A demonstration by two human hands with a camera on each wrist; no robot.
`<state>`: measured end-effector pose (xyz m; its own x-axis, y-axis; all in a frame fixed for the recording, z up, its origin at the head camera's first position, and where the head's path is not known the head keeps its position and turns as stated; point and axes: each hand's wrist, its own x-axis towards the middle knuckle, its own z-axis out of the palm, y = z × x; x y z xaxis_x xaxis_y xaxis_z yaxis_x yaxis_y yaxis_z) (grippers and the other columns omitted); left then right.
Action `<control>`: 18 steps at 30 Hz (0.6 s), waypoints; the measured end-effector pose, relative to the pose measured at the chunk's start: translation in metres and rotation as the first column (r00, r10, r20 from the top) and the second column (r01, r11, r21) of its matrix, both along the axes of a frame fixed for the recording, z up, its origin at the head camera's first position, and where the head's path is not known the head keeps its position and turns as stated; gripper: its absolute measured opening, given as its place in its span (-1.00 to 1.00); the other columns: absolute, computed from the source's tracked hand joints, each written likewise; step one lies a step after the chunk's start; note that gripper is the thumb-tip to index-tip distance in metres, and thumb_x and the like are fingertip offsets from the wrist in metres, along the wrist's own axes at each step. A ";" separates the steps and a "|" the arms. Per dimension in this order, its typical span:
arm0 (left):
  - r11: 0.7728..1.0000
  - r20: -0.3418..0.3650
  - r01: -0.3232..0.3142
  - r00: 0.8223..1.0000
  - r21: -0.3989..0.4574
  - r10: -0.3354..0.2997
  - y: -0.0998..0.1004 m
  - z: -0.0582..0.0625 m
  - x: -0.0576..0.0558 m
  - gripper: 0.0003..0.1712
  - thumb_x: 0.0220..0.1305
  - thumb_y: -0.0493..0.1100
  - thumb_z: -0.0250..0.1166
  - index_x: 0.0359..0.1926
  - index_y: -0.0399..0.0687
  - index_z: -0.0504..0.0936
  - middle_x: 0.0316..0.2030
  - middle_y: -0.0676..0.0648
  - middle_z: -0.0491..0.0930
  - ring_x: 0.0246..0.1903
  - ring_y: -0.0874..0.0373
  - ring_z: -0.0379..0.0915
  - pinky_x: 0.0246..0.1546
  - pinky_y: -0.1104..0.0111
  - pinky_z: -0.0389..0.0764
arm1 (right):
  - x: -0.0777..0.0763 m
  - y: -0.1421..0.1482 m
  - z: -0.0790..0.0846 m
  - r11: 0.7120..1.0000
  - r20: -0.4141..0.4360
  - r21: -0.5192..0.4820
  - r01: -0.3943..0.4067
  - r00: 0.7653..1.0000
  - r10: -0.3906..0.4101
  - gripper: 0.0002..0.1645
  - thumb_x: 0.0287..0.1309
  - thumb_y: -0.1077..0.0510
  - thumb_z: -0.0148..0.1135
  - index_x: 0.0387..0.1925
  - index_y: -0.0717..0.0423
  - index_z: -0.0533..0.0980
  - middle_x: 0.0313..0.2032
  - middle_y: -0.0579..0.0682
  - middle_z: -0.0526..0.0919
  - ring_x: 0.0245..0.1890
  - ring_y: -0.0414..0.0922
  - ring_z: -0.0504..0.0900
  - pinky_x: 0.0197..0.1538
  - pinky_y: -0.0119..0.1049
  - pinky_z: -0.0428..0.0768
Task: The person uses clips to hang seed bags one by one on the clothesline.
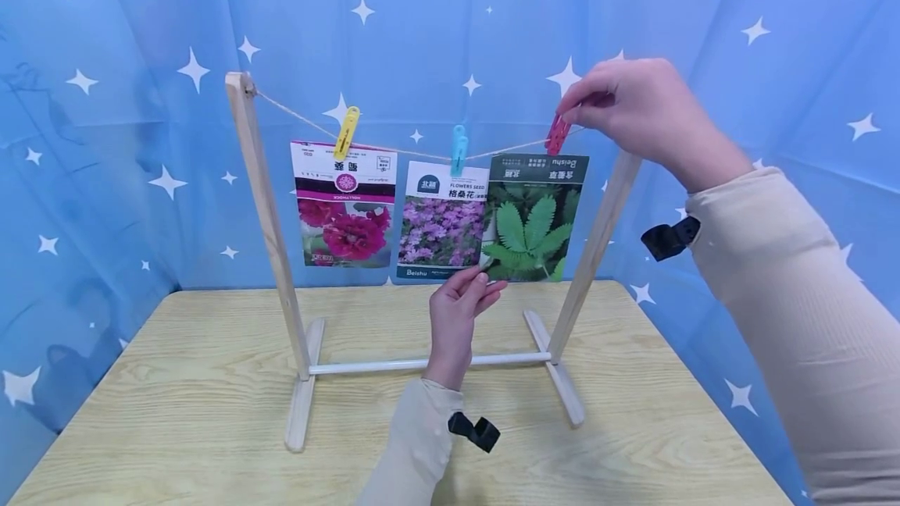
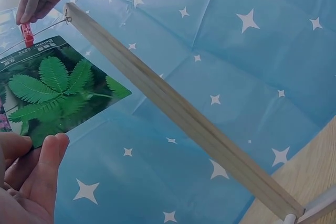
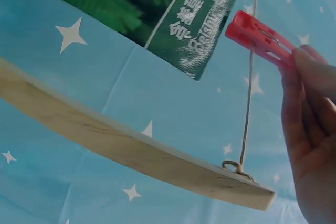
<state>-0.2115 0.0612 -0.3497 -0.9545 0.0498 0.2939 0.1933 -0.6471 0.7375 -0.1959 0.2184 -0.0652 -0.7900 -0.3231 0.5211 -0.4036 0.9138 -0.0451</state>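
Observation:
A green seed packet (image 1: pixel 537 217) with a fern-like leaf picture hangs at the string's right end, its lettering upside down in the head view. At its lower left corner, my left hand (image 1: pixel 460 307) pinches the packet between thumb and fingers. Above the packet, my right hand (image 1: pixel 629 104) pinches a red clothespin (image 3: pixel 262 40) by its handle end. The clothespin lies across the string (image 3: pixel 247 108), its tip close to the packet's top edge; whether they touch I cannot tell. In the left wrist view the same packet (image 2: pixel 58 87) tilts below the clothespin.
A yellow clothespin (image 1: pixel 347 133) holds a red-flower packet (image 1: pixel 344 233), and a blue clothespin (image 1: pixel 459 151) holds a purple-flower packet (image 1: pixel 439 229). The string runs between a left wooden post (image 1: pixel 263 217) and a right wooden post (image 1: pixel 598 248). A white bar (image 1: pixel 394 366) joins their feet on the table (image 1: pixel 211 404).

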 end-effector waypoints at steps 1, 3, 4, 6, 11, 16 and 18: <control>1.000 -0.002 0.001 1.000 0.000 -0.001 0.000 -0.001 0.000 -0.70 0.13 -0.21 0.24 -0.13 -0.29 0.55 -0.29 -0.27 0.59 -0.27 -0.10 0.56 -0.23 0.23 0.54 | 0.000 0.000 0.000 1.000 0.008 0.001 -0.001 1.000 0.001 -0.83 0.14 0.03 0.14 -0.28 -0.10 0.62 -0.31 -0.19 0.58 -0.31 -0.29 0.39 -0.29 -0.42 0.38; 1.000 -0.007 0.000 1.000 -0.002 0.000 0.000 -0.002 -0.001 -0.70 0.13 -0.20 0.24 -0.12 -0.27 0.55 -0.29 -0.27 0.59 -0.27 -0.09 0.56 -0.22 0.23 0.54 | 0.000 -0.001 -0.001 1.000 0.019 0.003 -0.006 1.000 0.006 -0.83 0.13 0.03 0.14 -0.29 -0.10 0.62 -0.31 -0.19 0.58 -0.32 -0.29 0.40 -0.29 -0.43 0.39; 1.000 -0.010 -0.002 1.000 -0.002 0.002 -0.001 -0.002 -0.001 -0.70 0.13 -0.20 0.24 -0.12 -0.27 0.55 -0.29 -0.26 0.59 -0.27 -0.09 0.56 -0.23 0.23 0.54 | 0.000 -0.001 -0.001 1.000 0.027 0.003 -0.008 1.000 0.008 -0.83 0.13 0.02 0.15 -0.29 -0.11 0.62 -0.31 -0.20 0.58 -0.32 -0.29 0.41 -0.29 -0.43 0.39; 1.000 -0.012 -0.001 1.000 0.001 0.001 -0.001 -0.002 -0.002 -0.70 0.13 -0.20 0.24 -0.12 -0.27 0.55 -0.29 -0.26 0.59 -0.27 -0.09 0.56 -0.23 0.23 0.54 | 0.000 -0.001 -0.002 1.000 0.035 0.005 -0.011 0.999 0.011 -0.83 0.13 0.02 0.15 -0.29 -0.11 0.62 -0.31 -0.20 0.58 -0.33 -0.30 0.44 -0.28 -0.44 0.40; 1.000 -0.020 0.005 1.000 0.005 -0.005 -0.001 -0.001 -0.001 -0.71 0.14 -0.20 0.24 -0.13 -0.27 0.55 -0.30 -0.27 0.59 -0.27 -0.10 0.56 -0.22 0.22 0.54 | 0.001 -0.002 -0.004 1.000 0.066 -0.005 -0.011 0.998 0.011 -0.84 0.13 0.01 0.14 -0.28 -0.13 0.61 -0.29 -0.20 0.59 -0.31 -0.30 0.48 -0.25 -0.41 0.43; 1.000 -0.026 0.017 1.000 0.001 -0.017 0.000 0.000 0.000 -0.72 0.14 -0.19 0.23 -0.14 -0.27 0.55 -0.31 -0.27 0.58 -0.27 -0.10 0.56 -0.20 0.21 0.53 | 0.002 -0.002 -0.007 1.000 0.076 0.003 -0.030 0.997 0.030 -0.83 0.14 0.01 0.13 -0.28 -0.12 0.61 -0.29 -0.17 0.61 -0.32 -0.27 0.49 -0.25 -0.36 0.43; 1.000 -0.026 0.016 1.000 -0.002 -0.016 0.000 0.000 0.000 -0.72 0.14 -0.19 0.23 -0.14 -0.27 0.56 -0.31 -0.27 0.58 -0.27 -0.10 0.56 -0.20 0.21 0.53 | 0.001 -0.002 -0.007 0.999 0.077 0.011 -0.042 0.996 0.041 -0.83 0.15 0.02 0.12 -0.28 -0.11 0.60 -0.30 -0.15 0.61 -0.32 -0.24 0.49 -0.25 -0.34 0.42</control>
<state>-0.2117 0.0612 -0.3500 -0.9455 0.0657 0.3188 0.2021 -0.6491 0.7334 -0.1944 0.2160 -0.0725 -0.8135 -0.3622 0.4551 -0.4367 0.8972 -0.0665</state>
